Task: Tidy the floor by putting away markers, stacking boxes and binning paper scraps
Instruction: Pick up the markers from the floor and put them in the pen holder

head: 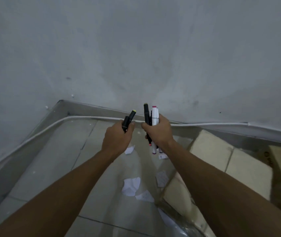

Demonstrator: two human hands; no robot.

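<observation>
While no marker case is in view, left grip [117,139] curls round black markers [129,119], caps up and tilted right. Right grip [158,132] clasps a mixed bundle [155,115], long axes near upright, just beside. Likely next: black markers pass rightward into the bundle. Scraps [131,186] lie on the floor [50,159] below; boxes [210,147] sit nearer the right arm.

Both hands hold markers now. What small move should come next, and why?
Probably pass the black markers from the left hand into the bundle in the right hand: that frees one hand for the paper scraps on the floor. No marker container is in view.
</observation>
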